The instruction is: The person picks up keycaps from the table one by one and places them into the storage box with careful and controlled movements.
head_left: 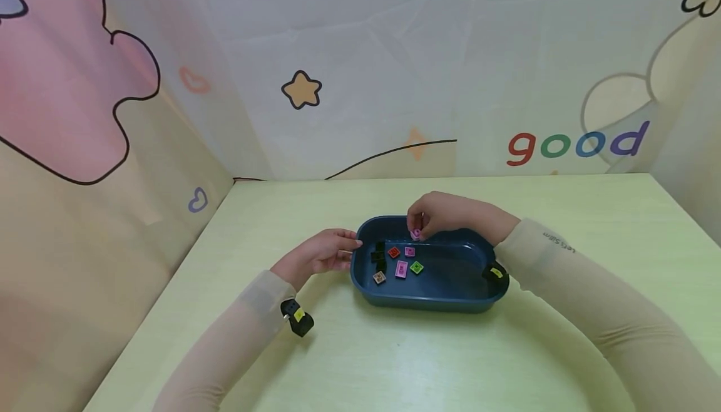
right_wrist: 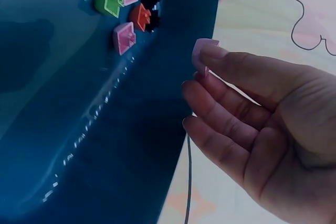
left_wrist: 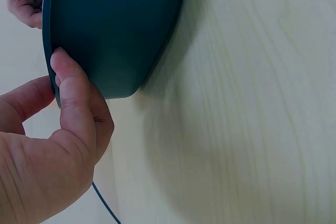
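Note:
A dark blue plastic basin stands on the table. My left hand pinches its left rim; in the left wrist view, fingers and thumb lie on either side of that rim. Above the basin's far side, my right hand holds a pink keycap between thumb and fingertip. Lying inside, towards the left, are a red keycap, a small pink keycap, a longer pink keycap, a green keycap, a tan keycap and several black keycaps.
The pale wood-grain table extends around the basin. Behind it hangs a printed cloth backdrop, which also runs along the left and right sides. A small black camera is strapped at my left wrist, and another at my right.

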Demonstrator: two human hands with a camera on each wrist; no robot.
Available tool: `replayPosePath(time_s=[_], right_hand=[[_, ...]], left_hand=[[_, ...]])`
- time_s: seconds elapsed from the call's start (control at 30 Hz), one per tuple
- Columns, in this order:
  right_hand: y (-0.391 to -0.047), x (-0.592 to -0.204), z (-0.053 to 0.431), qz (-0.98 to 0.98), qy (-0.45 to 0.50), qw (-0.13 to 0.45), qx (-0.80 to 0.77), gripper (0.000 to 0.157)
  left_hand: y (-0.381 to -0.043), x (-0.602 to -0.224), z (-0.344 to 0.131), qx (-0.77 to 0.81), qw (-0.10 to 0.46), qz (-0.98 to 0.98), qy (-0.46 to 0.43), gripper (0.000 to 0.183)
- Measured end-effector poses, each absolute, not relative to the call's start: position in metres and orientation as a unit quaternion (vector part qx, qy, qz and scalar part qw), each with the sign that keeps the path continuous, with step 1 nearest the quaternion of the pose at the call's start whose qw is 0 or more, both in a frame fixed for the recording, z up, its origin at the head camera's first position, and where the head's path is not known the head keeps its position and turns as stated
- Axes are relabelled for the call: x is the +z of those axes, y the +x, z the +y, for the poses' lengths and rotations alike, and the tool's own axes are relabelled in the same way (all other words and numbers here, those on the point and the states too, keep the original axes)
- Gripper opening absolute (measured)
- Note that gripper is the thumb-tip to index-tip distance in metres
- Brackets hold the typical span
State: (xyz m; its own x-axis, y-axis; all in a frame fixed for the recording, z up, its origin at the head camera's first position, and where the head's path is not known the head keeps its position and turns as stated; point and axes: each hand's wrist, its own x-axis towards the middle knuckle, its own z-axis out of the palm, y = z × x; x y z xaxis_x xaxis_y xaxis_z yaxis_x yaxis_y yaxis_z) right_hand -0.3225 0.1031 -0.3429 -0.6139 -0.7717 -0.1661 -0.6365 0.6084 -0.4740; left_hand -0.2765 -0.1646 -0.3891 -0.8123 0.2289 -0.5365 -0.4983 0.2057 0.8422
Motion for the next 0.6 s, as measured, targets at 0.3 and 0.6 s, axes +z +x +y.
replayPosePath(time_s=[0.3, 0.6], right_hand=[[-0.321, -0.353, 0.096, 0.889, -0.383, 0.192, -0.163, 0.007], [-0.315, -0.363, 0.092, 0.892, -0.381, 0.210, -0.120, 0.007]], left_hand=[[-0.280, -0.389, -0.163, 0.625, 0.286, 0.719, -0.100, 0.007], [-0.277, -0.393, -0.166, 0.625, 0.292, 0.720, -0.080, 0.010]])
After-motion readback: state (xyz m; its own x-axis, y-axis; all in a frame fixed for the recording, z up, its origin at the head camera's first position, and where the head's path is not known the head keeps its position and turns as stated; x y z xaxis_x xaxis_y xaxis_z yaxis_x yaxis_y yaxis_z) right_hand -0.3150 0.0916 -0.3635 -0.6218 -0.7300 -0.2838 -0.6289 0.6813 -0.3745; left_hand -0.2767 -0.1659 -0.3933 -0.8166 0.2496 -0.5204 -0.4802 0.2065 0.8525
